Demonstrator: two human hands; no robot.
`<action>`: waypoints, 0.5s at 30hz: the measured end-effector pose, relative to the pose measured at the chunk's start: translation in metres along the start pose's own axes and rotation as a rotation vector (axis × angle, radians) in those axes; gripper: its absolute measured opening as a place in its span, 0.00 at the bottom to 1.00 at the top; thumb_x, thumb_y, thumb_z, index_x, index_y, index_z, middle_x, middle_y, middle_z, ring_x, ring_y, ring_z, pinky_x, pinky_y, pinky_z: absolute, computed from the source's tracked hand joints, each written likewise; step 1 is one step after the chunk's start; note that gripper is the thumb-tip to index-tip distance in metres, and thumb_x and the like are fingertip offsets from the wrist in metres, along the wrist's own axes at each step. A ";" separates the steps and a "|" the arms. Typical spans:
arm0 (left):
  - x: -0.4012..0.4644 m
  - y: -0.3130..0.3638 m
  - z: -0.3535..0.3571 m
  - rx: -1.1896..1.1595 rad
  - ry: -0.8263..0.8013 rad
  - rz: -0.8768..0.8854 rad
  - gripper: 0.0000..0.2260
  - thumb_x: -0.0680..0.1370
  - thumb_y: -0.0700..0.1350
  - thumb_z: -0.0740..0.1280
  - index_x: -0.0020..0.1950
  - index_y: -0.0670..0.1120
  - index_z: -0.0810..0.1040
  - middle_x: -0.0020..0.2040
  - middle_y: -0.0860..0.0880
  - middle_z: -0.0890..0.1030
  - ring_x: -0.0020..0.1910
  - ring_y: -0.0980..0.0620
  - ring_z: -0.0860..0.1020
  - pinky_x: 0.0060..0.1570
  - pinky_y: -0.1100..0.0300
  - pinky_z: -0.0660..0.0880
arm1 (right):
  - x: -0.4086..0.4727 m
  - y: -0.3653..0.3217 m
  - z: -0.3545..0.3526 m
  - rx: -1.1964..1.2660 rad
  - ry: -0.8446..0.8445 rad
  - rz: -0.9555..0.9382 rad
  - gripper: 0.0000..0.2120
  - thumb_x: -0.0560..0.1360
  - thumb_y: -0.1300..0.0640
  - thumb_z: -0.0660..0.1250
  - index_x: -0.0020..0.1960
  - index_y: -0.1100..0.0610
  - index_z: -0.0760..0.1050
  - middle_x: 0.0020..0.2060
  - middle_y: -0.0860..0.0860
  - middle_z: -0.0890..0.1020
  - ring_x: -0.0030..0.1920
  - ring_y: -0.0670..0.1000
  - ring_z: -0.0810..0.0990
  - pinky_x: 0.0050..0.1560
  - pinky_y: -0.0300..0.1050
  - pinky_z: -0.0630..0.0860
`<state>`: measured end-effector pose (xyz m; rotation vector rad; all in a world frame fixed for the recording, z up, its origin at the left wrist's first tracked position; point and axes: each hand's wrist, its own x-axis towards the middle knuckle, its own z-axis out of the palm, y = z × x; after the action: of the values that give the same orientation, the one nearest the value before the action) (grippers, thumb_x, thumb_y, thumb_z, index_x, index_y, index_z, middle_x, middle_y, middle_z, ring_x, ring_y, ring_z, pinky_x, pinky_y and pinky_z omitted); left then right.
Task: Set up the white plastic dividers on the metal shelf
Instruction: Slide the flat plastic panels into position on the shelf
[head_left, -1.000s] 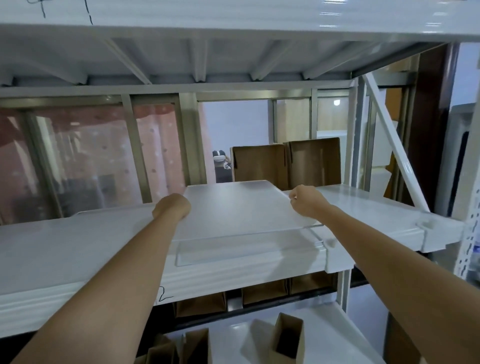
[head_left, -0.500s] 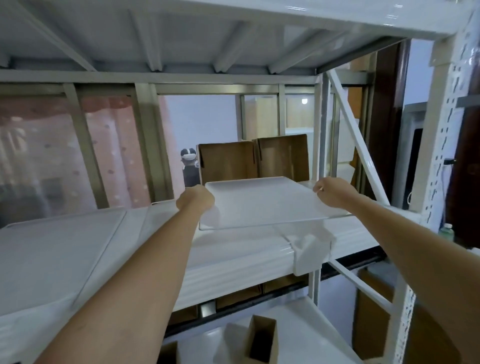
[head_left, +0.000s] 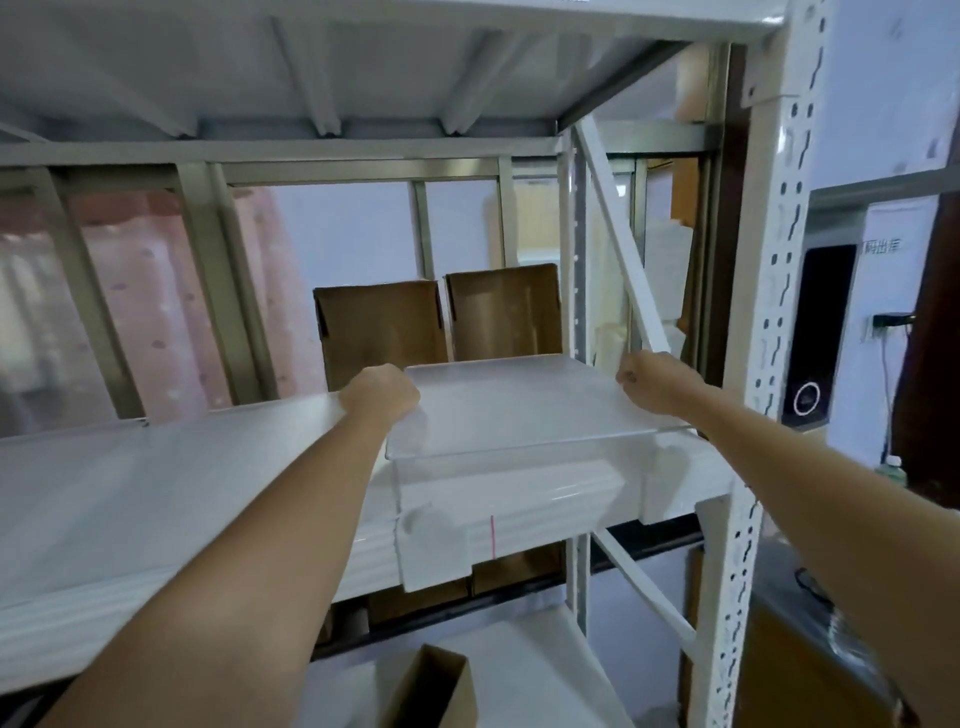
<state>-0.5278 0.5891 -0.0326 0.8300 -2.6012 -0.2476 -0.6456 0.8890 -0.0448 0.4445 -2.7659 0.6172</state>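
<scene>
A white translucent plastic divider (head_left: 514, 410) lies flat at the right end of the white metal shelf (head_left: 156, 493), its clear front lip hanging over the shelf's front edge. My left hand (head_left: 382, 397) grips the divider's left edge with curled fingers. My right hand (head_left: 652, 382) grips its right edge near the back corner. Another white divider sheet (head_left: 130, 467) lies flat on the shelf to the left.
Two brown cardboard boxes (head_left: 441, 322) stand at the back of the shelf behind the divider. A perforated upright post (head_left: 763, 332) and a diagonal brace (head_left: 618, 234) bound the right end. An open cardboard box (head_left: 431, 686) sits on the lower shelf.
Both hands have carried the divider rightward along the shelf toward the right end post. Its front lip now hangs over the shelf's front edge.
</scene>
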 end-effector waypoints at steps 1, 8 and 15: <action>-0.002 0.006 0.003 0.016 0.000 -0.004 0.11 0.76 0.41 0.59 0.52 0.42 0.79 0.52 0.43 0.80 0.52 0.43 0.78 0.46 0.57 0.72 | 0.002 0.007 0.001 -0.014 -0.001 -0.006 0.10 0.79 0.62 0.54 0.44 0.61 0.72 0.43 0.57 0.77 0.48 0.60 0.78 0.45 0.46 0.75; -0.012 0.013 0.024 0.131 0.033 -0.044 0.15 0.77 0.44 0.60 0.62 0.45 0.77 0.60 0.45 0.78 0.59 0.43 0.76 0.48 0.58 0.69 | 0.017 0.027 0.021 0.023 -0.018 -0.104 0.14 0.74 0.65 0.56 0.53 0.63 0.78 0.50 0.60 0.81 0.48 0.61 0.80 0.53 0.55 0.79; -0.011 0.014 0.025 0.370 0.063 -0.047 0.15 0.76 0.43 0.59 0.60 0.49 0.79 0.57 0.50 0.80 0.57 0.49 0.78 0.47 0.60 0.71 | 0.026 0.024 0.043 0.089 -0.011 -0.110 0.12 0.73 0.62 0.56 0.51 0.56 0.76 0.49 0.54 0.78 0.46 0.54 0.77 0.45 0.45 0.77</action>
<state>-0.5372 0.6083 -0.0552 1.0030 -2.6073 0.2531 -0.6858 0.8846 -0.0825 0.6170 -2.7100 0.7144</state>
